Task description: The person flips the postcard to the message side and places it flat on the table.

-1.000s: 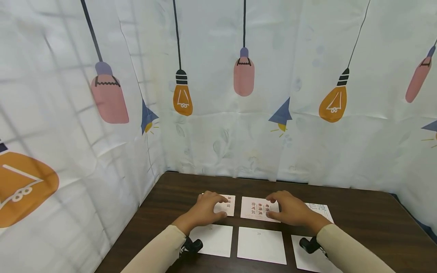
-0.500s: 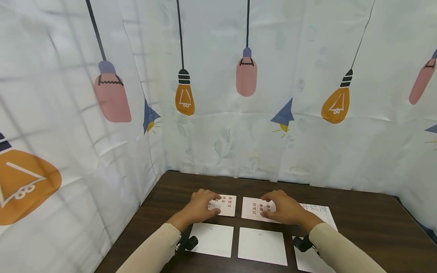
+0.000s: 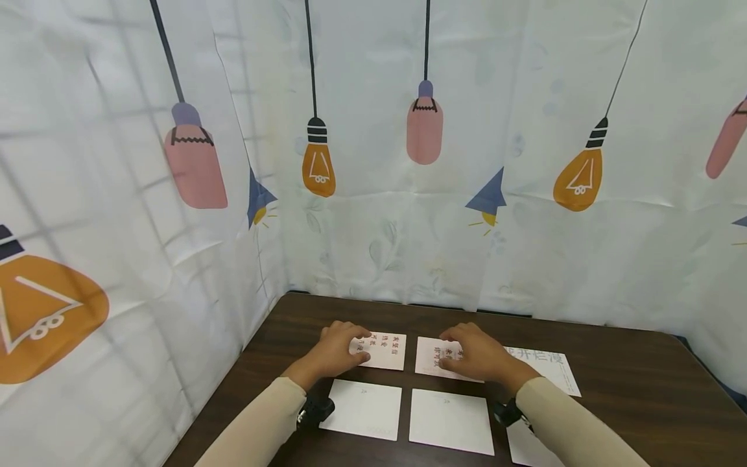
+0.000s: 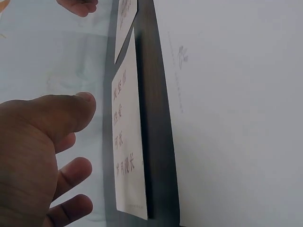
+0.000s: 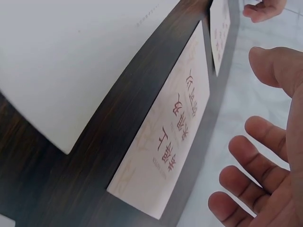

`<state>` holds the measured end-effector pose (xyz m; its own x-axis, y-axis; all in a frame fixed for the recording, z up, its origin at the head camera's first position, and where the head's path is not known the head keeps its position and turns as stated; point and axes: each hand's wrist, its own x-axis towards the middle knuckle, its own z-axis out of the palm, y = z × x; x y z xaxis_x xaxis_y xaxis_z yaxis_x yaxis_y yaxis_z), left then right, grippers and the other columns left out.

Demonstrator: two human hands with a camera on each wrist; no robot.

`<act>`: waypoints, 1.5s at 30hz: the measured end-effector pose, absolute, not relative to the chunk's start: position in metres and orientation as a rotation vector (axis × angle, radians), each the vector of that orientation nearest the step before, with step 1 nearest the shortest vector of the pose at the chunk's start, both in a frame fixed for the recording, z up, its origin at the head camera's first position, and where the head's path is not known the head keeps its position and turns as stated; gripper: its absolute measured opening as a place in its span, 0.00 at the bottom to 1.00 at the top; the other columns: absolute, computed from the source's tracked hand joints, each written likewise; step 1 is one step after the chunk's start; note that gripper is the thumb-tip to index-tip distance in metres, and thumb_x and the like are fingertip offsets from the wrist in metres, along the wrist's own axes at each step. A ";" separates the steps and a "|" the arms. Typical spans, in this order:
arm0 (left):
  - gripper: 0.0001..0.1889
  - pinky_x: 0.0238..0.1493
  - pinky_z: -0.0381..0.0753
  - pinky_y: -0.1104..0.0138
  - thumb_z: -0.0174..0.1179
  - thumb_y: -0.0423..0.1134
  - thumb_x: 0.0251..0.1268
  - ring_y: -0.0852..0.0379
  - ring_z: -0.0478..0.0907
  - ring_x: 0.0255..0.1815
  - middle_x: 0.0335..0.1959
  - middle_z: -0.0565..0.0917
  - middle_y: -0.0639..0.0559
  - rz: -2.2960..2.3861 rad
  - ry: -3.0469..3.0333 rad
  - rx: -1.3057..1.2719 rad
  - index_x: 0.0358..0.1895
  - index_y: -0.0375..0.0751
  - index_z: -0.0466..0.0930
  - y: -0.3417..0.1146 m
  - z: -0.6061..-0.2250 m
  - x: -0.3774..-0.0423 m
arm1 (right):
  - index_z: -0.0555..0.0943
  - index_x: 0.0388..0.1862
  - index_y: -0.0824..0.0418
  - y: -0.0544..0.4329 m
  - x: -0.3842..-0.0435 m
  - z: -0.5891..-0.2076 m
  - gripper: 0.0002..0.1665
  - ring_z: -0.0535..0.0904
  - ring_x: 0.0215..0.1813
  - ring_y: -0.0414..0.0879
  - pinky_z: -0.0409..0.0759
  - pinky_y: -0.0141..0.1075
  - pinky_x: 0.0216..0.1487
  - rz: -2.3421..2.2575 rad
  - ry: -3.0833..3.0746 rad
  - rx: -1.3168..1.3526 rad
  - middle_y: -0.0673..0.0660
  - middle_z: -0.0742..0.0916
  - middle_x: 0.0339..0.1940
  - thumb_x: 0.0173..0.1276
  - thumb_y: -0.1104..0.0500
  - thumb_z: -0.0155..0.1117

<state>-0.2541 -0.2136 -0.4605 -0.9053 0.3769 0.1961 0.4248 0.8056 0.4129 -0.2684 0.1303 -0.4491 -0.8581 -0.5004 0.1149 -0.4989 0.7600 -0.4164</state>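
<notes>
Cards (image 3: pixel 451 421) lay in two rows on the dark table (image 3: pixel 630 389), and we saw both hands raised over the far row, well apart, their fingers parted and holding nothing. The left hand (image 3: pixel 332 350) hung by the left end of the left printed card (image 3: pixel 386 351); the right hand (image 3: pixel 478 352) hung over the right part of the middle printed card (image 3: pixel 428 355). We judged the cards light and fairly stiff, perhaps smooth enough to slide, and easily creased by a hard pinch. Since they lay flat, we thought a fingertip under a corner, or thumb and finger on opposite edges, the better hold. The head view gave us the whole layout, including the far-right card (image 3: pixel 548 367) with its bluish lettering, but the hands hid some printing. The left wrist view showed us the left card's red characters uncovered; the right wrist view showed the middle card whole, with a pale pattern we could not make out from above.
</notes>
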 end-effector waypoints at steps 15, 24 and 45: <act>0.21 0.55 0.63 0.42 0.72 0.44 0.64 0.43 0.71 0.57 0.49 0.82 0.47 -0.660 -2.936 -0.580 0.59 0.45 0.83 -0.229 -0.463 -0.264 | 0.83 0.60 0.55 0.115 -0.275 -0.457 0.31 0.75 0.64 0.53 0.75 0.53 0.62 -0.663 2.942 -0.835 0.51 0.83 0.58 0.63 0.42 0.75; 0.23 0.59 0.63 0.41 0.74 0.45 0.62 0.40 0.70 0.63 0.59 0.80 0.47 -0.638 -2.986 -0.502 0.59 0.48 0.83 -0.238 -0.462 -0.267 | 0.83 0.61 0.54 0.103 -0.280 -0.461 0.33 0.73 0.67 0.53 0.73 0.53 0.65 -0.668 2.932 -0.828 0.52 0.82 0.61 0.62 0.40 0.75; 0.29 0.59 0.65 0.39 0.78 0.47 0.55 0.39 0.70 0.62 0.58 0.79 0.47 -0.564 -3.115 -0.412 0.62 0.54 0.82 -0.258 -0.464 -0.285 | 0.81 0.64 0.56 0.077 -0.291 -0.467 0.38 0.70 0.69 0.56 0.70 0.54 0.67 -0.655 2.927 -0.824 0.56 0.79 0.65 0.61 0.37 0.75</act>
<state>-0.2852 -0.2578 -0.4635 -0.9655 0.2604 -0.0041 0.2424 0.9044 0.3512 -0.2915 0.0772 -0.4675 -0.8592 -0.5049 0.0823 -0.4919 0.7711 -0.4043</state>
